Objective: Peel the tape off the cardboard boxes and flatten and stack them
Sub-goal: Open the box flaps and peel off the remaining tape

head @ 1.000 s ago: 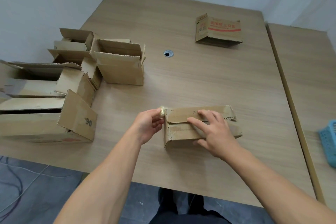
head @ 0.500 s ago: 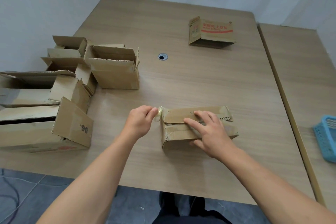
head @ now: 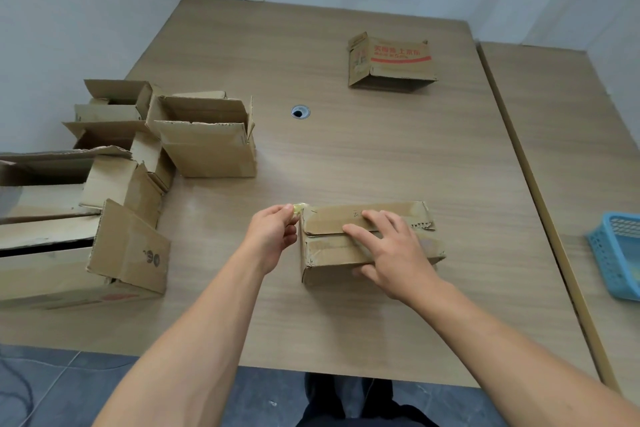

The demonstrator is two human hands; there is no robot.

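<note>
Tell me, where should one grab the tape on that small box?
Pinch the loose, crumpled end of the tape sticking out at the small box's far left corner, coming from the left, as the left hand does. It stands free of the cardboard, while the right hand presses the top down.

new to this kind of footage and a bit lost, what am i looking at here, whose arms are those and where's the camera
There is no machine here. The arms belong to a person, and the single camera is worn on their head, looking down at a wooden table. The left hand pinches a crumpled bit of tape at the corner of a small cardboard box, while the right hand presses flat on top of that box to steady it. To the left stand several open boxes. One printed box sits far across the table. A blue basket shows at the right edge.
</note>
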